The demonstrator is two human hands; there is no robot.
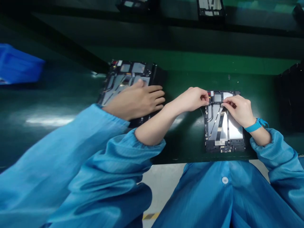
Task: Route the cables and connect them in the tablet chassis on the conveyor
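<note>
An opened tablet-like device point(215, 117) lies on the green bench in front of me, its silvery panels, dark ribbon strips and small boards exposed. My left hand point(196, 98) is closed in a pinch at its upper left corner. A thin wire point(203, 115) curves down from those fingertips along the left edge; whether they grip it is unclear. Near the upper middle, my right hand point(237, 109), with a blue band on the wrist, pinches at the top of a pale narrow strip point(220, 110). The fingertips hide what exactly is held there.
A co-worker's hand point(140, 98) rests on a stack of similar opened devices point(111, 85) to the left. A blue bin point(20, 65) stands far left, a dark stack point(292, 98) far right. More devices point(211, 9) lie on the raised shelf behind.
</note>
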